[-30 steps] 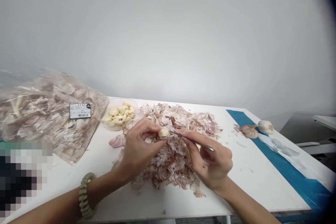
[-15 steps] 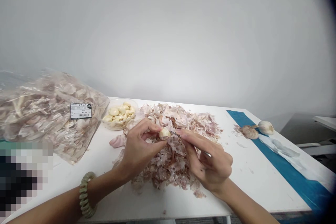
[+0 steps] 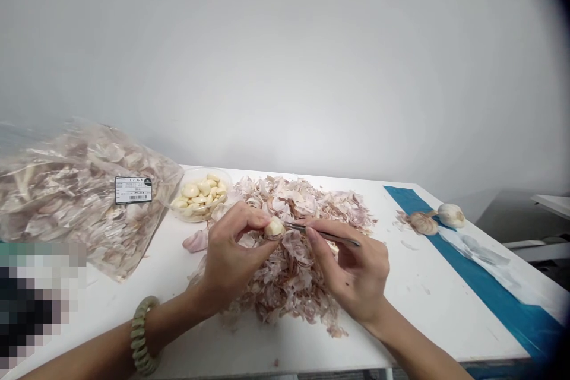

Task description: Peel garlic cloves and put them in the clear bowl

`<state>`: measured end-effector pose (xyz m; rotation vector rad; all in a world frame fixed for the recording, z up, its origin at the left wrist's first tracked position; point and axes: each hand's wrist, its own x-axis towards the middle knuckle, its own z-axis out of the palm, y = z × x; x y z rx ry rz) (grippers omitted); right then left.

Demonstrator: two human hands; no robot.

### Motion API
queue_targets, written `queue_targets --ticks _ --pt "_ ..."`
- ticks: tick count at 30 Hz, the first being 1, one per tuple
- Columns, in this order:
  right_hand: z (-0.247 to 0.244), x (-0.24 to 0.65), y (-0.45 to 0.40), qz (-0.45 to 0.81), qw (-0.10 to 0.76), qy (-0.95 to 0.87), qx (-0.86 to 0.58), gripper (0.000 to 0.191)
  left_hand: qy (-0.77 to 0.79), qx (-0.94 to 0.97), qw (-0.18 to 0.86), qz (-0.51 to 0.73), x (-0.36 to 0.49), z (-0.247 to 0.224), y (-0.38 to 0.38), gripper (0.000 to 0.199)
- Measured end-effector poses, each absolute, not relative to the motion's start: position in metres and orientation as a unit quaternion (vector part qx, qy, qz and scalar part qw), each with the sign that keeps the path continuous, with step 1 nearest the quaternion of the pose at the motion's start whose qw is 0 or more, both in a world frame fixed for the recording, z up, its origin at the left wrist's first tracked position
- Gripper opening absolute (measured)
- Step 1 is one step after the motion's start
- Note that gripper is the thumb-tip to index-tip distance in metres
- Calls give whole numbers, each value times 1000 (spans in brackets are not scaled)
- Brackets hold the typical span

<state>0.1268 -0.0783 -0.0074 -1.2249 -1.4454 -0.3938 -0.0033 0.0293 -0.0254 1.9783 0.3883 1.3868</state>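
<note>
Between the thumb and fingers of my left hand (image 3: 238, 249) is a pale garlic clove (image 3: 275, 227), with some skin along its lower side. My right hand (image 3: 351, 267) grips slim metal tweezers (image 3: 329, 236), their tips at the clove's right side. Both hands hover over a heap of garlic skins (image 3: 289, 285) on the white table. Behind my left hand, a clear plastic bowl (image 3: 229, 178) contains peeled garlic cloves (image 3: 202, 193). A pinkish unpeeled clove (image 3: 195, 241) lies just left of my left hand.
A clear bag of garlic skins (image 3: 84, 190) with a price label (image 3: 133, 190) fills the left side. At right, a whole garlic bulb (image 3: 451, 215) and a browner bulb (image 3: 423, 223) lie by a blue strip (image 3: 472, 279) with crumpled white plastic (image 3: 485, 255). A wall rises behind the table.
The clove in my left hand has turned a little and shows more of its pale surface. My right hand has rotated slightly, so the tweezers lie flatter and more of their length shows.
</note>
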Motion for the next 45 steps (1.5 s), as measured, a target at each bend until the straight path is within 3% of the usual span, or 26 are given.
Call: queue_targets --ticks 5,14,31,40,45 --pt "-7 123 -81 -131 588 -574 -555 21 125 759 342 541 -3 -25 33 22" --pt "-11 139 -81 -173 599 -548 -558 24 75 756 369 536 -4 -25 31 27" --pt "-16 144 -73 -193 555 -552 -591 17 224 647 574 449 -2 -17 32 26" --pt "-18 141 -71 -244 526 -567 -586 18 171 614 580 508 3 -20 32 22" --pt "-17 147 -69 -244 527 -561 -590 16 156 624 527 556 3 -21 34 22"
